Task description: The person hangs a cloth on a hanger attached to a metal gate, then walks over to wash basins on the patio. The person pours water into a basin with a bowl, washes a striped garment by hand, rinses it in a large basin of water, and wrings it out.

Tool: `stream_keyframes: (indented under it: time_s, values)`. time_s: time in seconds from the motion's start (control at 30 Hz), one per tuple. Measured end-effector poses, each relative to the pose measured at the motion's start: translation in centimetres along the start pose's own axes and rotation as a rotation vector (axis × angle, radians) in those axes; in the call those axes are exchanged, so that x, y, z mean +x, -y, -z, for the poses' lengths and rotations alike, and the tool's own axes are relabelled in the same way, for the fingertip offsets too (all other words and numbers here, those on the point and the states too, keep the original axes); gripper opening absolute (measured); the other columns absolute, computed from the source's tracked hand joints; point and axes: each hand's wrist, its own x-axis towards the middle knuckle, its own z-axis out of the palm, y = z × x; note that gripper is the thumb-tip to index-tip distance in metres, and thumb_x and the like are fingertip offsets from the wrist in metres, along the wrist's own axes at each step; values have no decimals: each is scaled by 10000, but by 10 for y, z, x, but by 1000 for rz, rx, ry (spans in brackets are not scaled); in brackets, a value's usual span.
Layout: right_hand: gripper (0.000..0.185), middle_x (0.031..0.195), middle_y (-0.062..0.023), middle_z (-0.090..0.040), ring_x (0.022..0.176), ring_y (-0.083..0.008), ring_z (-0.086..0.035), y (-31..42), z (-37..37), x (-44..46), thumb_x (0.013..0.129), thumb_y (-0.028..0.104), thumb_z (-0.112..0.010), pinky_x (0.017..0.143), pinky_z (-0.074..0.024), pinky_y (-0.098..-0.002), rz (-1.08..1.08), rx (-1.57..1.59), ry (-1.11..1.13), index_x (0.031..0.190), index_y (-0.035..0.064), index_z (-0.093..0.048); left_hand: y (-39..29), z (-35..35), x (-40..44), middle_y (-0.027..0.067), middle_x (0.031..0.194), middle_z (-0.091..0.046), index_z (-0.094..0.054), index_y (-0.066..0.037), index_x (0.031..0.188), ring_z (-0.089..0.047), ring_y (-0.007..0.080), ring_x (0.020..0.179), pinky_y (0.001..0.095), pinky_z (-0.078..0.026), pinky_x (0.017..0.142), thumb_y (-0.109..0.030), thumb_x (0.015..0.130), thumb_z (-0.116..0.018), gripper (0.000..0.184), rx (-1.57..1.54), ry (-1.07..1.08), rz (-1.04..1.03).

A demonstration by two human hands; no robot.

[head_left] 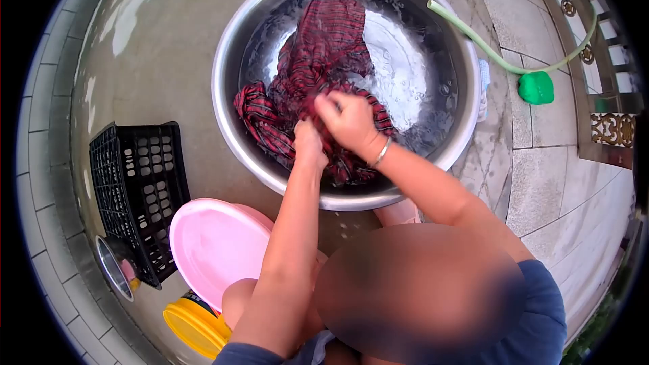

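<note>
A large round metal basin (225,94) holds water and a red and black striped garment (331,27), which is wet and partly under the surface. My left hand (310,142) is closed on the garment's near part, left of the basin's middle. Just right of it and slightly higher, my right hand (346,120) is closed round a bunched part of the same cloth; a bracelet sits on that wrist. Folds of cloth spread out to the left, below and to the right of both hands. The fingertips are partly hidden by cloth and blur.
A green hose (500,61) reaches over the basin's right rim, with a green object (536,88) beside it. On the left are a black crate (145,189), a small metal bowl (115,267), a pink basin (216,247) and a yellow container (196,328).
</note>
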Motion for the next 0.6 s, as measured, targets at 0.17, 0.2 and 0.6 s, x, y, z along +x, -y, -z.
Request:
stream_keyframes:
  time_s: [0.17,0.2,0.6]
  values:
    - [324,880,-188,-592,857,-338,-560,-44,50,61,736,399,-512,742,-435,-422,-241,-446,232,878,116,-580,9,-22,-32,176,756,-613,-567,0,861,-598,314,742,395,-459,687,-286,741,-524,313,1423,321,-364]
    - [412,1016,-222,-515,949,-359,-507,-52,50,67,713,435,-534,798,-410,-419,-214,-408,124,999,139,-525,9,-31,-43,199,760,-602,-557,10,848,-589,328,768,403,-457,700,-298,747,-520,327,1612,400,-352]
    - [369,830,-192,-596,789,-344,-575,-70,9,41,776,386,-498,707,-451,-423,-81,-460,191,931,56,-553,-17,14,-9,172,1117,-453,-410,-5,1172,-522,307,912,396,-422,777,-656,757,-379,772,410,148,323]
